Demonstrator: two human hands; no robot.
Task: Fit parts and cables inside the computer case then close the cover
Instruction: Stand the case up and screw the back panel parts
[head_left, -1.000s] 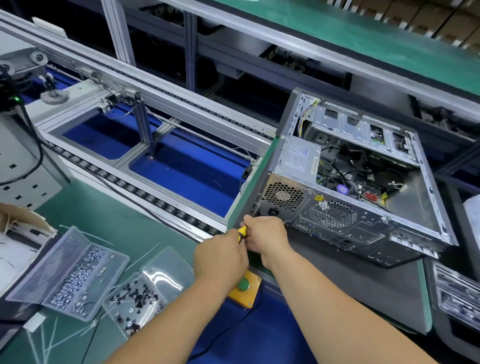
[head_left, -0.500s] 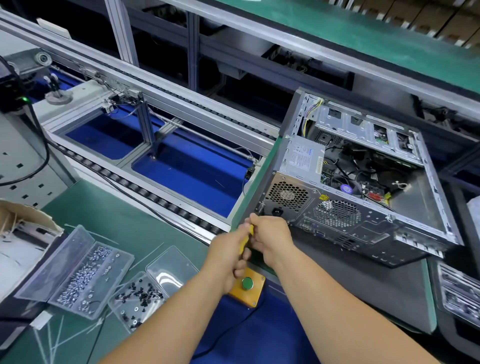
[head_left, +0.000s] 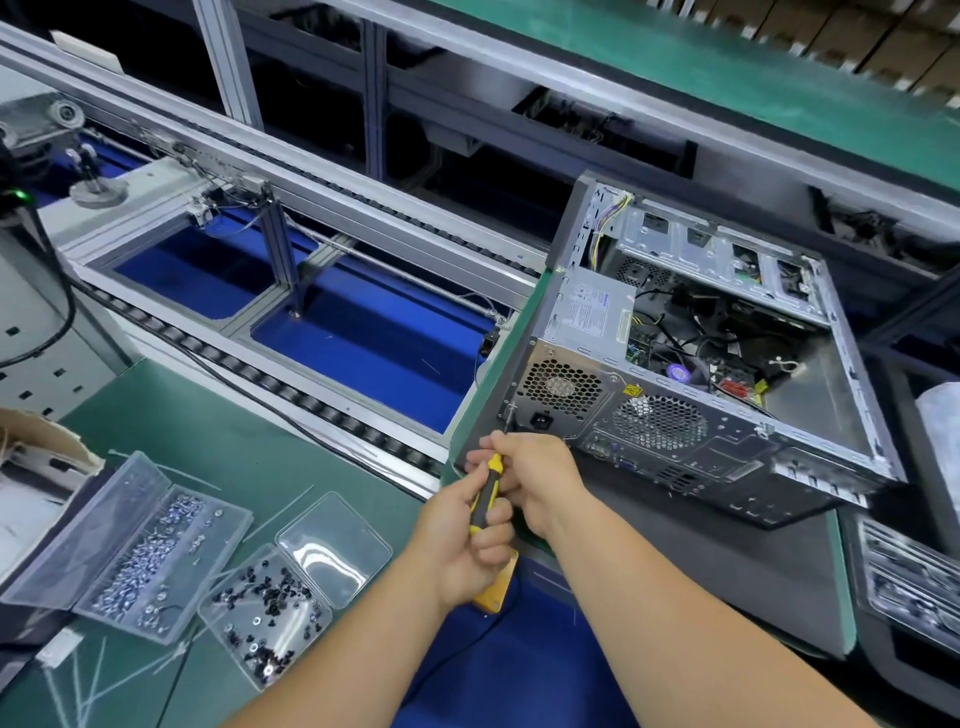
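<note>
Head view: a yellow-and-black-handled screwdriver (head_left: 487, 493) is gripped by the left hand (head_left: 462, 540) at lower centre, with the right hand (head_left: 535, 478) curled round its upper shaft. The tip is pointed up at the rear corner of the open grey metal computer case (head_left: 691, 364), which is lying on its side at centre right, cables and boards exposed. Two clear plastic boxes, one of silver screws (head_left: 130, 551) and one of black screws (head_left: 270, 608), are parked on the green bench mat (head_left: 218, 447) at lower left.
</note>
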